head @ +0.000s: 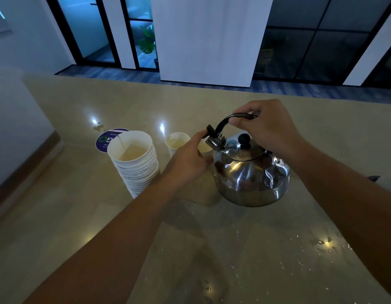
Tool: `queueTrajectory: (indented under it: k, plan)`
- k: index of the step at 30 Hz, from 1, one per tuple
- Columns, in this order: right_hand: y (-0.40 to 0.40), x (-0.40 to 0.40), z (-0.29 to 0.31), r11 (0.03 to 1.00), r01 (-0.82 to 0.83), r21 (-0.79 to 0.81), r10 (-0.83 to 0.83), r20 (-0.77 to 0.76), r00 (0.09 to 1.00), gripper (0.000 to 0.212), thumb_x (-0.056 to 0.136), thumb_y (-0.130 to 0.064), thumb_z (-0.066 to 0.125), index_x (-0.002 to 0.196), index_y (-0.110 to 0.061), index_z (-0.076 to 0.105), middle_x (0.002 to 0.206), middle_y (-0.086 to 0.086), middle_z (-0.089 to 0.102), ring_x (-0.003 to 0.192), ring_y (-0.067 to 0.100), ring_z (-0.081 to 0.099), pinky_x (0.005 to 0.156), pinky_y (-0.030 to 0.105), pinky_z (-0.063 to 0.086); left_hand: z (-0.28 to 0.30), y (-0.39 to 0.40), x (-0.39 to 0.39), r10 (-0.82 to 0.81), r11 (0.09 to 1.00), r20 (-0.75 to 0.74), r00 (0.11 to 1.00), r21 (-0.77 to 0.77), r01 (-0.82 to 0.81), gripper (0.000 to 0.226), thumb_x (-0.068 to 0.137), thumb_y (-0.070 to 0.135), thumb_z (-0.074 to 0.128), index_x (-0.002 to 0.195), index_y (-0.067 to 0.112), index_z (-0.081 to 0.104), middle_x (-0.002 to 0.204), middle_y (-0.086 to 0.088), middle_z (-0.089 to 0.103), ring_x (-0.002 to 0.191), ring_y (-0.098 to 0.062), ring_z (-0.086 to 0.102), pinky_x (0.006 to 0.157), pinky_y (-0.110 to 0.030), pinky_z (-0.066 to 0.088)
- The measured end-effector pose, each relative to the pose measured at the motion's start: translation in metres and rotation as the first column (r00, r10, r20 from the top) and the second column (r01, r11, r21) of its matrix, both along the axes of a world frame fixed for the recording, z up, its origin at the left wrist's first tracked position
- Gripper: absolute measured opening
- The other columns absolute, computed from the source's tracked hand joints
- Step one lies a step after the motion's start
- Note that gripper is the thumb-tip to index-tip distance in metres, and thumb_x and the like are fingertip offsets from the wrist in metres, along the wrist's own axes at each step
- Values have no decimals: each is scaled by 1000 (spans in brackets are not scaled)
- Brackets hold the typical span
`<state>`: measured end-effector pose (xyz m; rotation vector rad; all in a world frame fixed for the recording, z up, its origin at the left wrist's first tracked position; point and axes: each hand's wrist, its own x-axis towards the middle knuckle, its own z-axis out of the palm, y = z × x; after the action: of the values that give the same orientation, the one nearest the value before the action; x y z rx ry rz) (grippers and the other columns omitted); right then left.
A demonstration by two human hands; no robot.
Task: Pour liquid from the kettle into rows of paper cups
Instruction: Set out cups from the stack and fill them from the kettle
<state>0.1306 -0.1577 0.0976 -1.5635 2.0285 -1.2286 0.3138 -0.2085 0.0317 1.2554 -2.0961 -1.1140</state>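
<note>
A dented steel kettle [250, 174] with a black lid knob hangs tilted over the beige counter [234, 249]. My right hand [267, 130] grips its black handle from above. My left hand [188, 161] is curled round a paper cup [203, 146] held right under the spout, and only the cup's rim shows. A second paper cup [177, 140] with pale liquid stands just left of it. Further left rises a tall stack of paper cups [136, 161]; its top cup holds pale liquid too.
A round purple sticker [104, 140] lies on the counter behind the stack. Water drops glisten on the counter at the near right [324, 243]. A wall and ledge border the counter on the left. Beyond the far edge are a white pillar and dark glass doors.
</note>
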Motion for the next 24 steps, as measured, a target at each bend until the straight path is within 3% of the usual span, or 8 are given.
queueTrajectory:
  k: [4,10,16,24]
  plan:
    - [-2,0,0,1000,10,14,-10,-18,1000,16,83,-37,81,95,-27,78,82,-7,71,71,4,64,59,7,41,-3,1,-1,-5,1000,11,1000,4,5,72,91,17,65,150,41,32,70,7,55,66,-7,55,62,-26,41]
    - [-3,0,-1,1000,12,15,-12,-34,999,17,83,-37,81,96,-27,78,83,-6,71,70,4,62,62,12,41,-4,-2,0,-1,1000,28,1000,-4,2,72,91,17,65,150,41,33,69,6,55,65,-7,55,60,-26,40]
    - [-5,2,-3,1000,7,11,-7,-52,999,16,84,-34,81,97,-25,79,79,-15,67,64,-7,58,58,5,37,-4,-1,0,0,1000,33,999,-3,0,72,91,18,64,152,40,31,71,12,52,68,-8,54,59,-26,39]
    - [-3,4,5,1000,7,25,-5,-69,998,18,85,-33,80,100,-24,78,79,-18,63,70,-2,58,62,8,36,-3,0,2,-13,1000,12,1000,-2,13,72,92,16,63,152,41,31,64,10,52,59,-4,52,56,-24,38]
